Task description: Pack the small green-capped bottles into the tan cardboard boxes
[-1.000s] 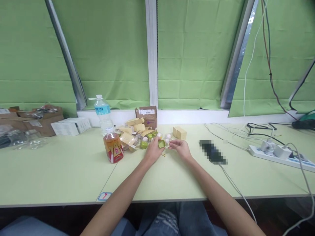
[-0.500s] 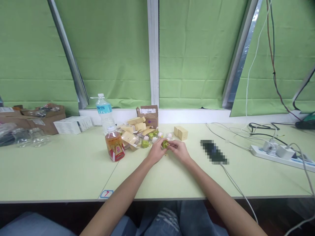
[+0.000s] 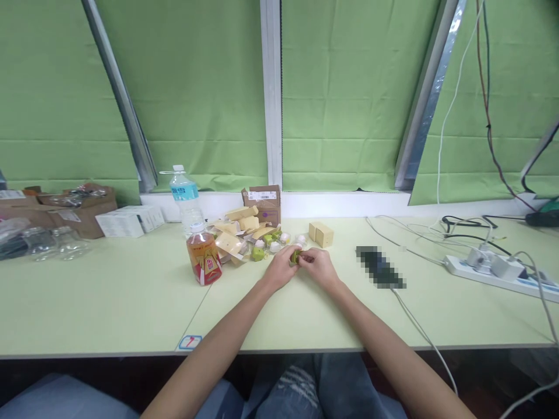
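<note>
Close together over the table, my left hand and my right hand meet at a small round green item. The left fingers are wrapped round it. From the right side, my right thumb and fingertips pinch at its edge, and whatever they grip there is too small to make out. Just behind my hands lies a heap of torn cream-coloured boxes, with similar green pieces and small white round pieces at its near side. Two cream boxes stand to the right of the heap.
A red-orange drink bottle and a large water bottle stand at left. Behind the heap is a brown carton. Glass jars and white boxes sit far left; a pixelated dark object and a power strip lie right.
The green item has turned between my hands, and less of its face shows. My right fingers have come closer in over it. The things on the table have stayed put.
</note>
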Action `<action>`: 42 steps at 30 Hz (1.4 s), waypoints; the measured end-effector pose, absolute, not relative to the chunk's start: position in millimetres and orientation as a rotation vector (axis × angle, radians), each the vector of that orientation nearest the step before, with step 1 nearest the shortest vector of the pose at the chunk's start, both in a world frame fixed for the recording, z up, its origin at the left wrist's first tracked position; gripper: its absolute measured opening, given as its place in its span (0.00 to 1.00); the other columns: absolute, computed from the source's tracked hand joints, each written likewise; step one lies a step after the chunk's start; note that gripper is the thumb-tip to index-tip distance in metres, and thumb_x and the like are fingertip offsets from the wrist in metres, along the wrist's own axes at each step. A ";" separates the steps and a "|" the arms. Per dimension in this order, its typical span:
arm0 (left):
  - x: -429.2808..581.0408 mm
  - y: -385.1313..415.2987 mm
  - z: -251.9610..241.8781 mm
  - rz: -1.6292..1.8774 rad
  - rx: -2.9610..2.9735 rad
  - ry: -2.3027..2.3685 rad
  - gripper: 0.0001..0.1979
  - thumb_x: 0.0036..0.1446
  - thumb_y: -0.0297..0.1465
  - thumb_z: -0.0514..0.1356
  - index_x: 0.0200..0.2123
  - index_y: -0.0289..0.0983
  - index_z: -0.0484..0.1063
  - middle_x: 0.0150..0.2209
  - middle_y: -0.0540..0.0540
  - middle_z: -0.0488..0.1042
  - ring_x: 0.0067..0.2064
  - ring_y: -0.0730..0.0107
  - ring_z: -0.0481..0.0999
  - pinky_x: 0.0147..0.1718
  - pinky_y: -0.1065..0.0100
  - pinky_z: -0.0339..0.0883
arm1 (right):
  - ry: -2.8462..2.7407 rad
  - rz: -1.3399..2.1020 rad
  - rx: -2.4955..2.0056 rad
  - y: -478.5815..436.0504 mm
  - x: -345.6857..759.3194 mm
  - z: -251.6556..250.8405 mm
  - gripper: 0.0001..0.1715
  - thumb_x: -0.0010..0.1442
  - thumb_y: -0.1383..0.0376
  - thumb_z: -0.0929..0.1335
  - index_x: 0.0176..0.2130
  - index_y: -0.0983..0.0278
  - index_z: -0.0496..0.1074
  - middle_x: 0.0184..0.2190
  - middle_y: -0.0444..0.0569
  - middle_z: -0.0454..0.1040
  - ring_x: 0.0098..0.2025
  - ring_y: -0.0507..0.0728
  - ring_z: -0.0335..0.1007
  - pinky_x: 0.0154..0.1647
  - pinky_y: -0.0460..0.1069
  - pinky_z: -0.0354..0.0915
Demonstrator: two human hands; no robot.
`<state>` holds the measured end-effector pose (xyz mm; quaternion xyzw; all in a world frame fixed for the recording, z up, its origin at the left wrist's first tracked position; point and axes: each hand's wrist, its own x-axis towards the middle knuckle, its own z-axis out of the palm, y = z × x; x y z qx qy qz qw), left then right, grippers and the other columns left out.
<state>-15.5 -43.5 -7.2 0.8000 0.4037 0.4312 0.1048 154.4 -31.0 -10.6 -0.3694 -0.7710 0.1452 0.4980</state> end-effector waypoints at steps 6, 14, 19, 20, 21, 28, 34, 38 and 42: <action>-16.8 -43.8 -6.5 1.285 2.392 1.165 0.24 0.52 0.19 0.61 0.53 0.38 0.72 0.49 0.42 0.77 0.50 0.59 0.76 0.53 0.59 0.70 | -1.890 0.309 -0.882 -33.9 152.5 -8.8 0.12 0.59 0.70 0.68 0.27 0.64 0.79 0.23 0.45 0.72 0.27 0.52 0.67 0.31 0.46 0.59; -17.9 -45.7 -3.2 1.248 2.390 1.184 0.25 0.52 0.19 0.61 0.54 0.37 0.73 0.50 0.41 0.77 0.49 0.58 0.76 0.53 0.58 0.71 | -1.890 0.262 -0.849 -34.2 152.0 -10.6 0.14 0.60 0.72 0.67 0.25 0.64 0.78 0.24 0.45 0.70 0.28 0.53 0.66 0.32 0.46 0.59; -20.2 -44.7 -5.5 1.237 2.405 1.139 0.24 0.53 0.20 0.61 0.54 0.38 0.73 0.50 0.42 0.77 0.49 0.60 0.76 0.52 0.58 0.71 | -1.897 0.282 -0.842 -34.3 152.1 -12.6 0.15 0.60 0.73 0.67 0.25 0.63 0.78 0.25 0.46 0.72 0.29 0.53 0.67 0.33 0.46 0.61; -20.9 -44.5 -6.5 1.237 2.403 1.133 0.24 0.54 0.21 0.62 0.55 0.38 0.73 0.50 0.42 0.77 0.48 0.60 0.76 0.52 0.57 0.71 | -1.902 0.292 -0.830 -34.2 152.1 -12.9 0.15 0.61 0.73 0.67 0.25 0.63 0.78 0.25 0.46 0.72 0.29 0.53 0.68 0.34 0.46 0.62; -21.7 -44.4 -7.7 1.238 2.400 1.129 0.24 0.54 0.21 0.62 0.55 0.38 0.73 0.50 0.41 0.77 0.48 0.60 0.76 0.52 0.57 0.71 | -1.908 0.303 -0.814 -34.2 152.2 -13.2 0.15 0.61 0.73 0.67 0.26 0.62 0.79 0.26 0.46 0.74 0.30 0.54 0.68 0.34 0.46 0.63; -23.3 -45.9 -11.0 1.292 2.381 1.100 0.24 0.54 0.22 0.63 0.56 0.39 0.74 0.49 0.42 0.78 0.47 0.62 0.77 0.49 0.58 0.73 | -1.948 0.332 -0.773 -36.3 152.4 -12.2 0.17 0.63 0.71 0.66 0.28 0.60 0.81 0.29 0.48 0.79 0.32 0.55 0.73 0.38 0.48 0.66; -16.6 -50.7 -6.1 1.338 2.340 1.116 0.25 0.54 0.21 0.63 0.55 0.39 0.74 0.50 0.43 0.78 0.47 0.62 0.77 0.52 0.58 0.72 | -1.857 0.369 -0.807 -39.3 151.2 -9.0 0.15 0.62 0.69 0.67 0.27 0.60 0.80 0.27 0.47 0.78 0.30 0.55 0.71 0.36 0.48 0.65; -11.7 -47.8 -2.7 1.371 2.278 1.115 0.24 0.53 0.21 0.64 0.54 0.38 0.75 0.47 0.44 0.79 0.41 0.66 0.76 0.46 0.61 0.73 | -1.768 0.449 -0.849 -35.7 153.2 -6.7 0.11 0.61 0.65 0.69 0.28 0.61 0.80 0.26 0.46 0.78 0.29 0.55 0.70 0.35 0.48 0.66; -15.5 -40.3 -1.1 1.368 2.174 1.141 0.22 0.52 0.21 0.65 0.52 0.37 0.77 0.44 0.45 0.79 0.40 0.66 0.75 0.43 0.63 0.72 | -1.764 0.684 -0.798 -29.1 158.7 -4.9 0.10 0.59 0.59 0.72 0.36 0.62 0.82 0.34 0.50 0.82 0.33 0.57 0.74 0.37 0.50 0.70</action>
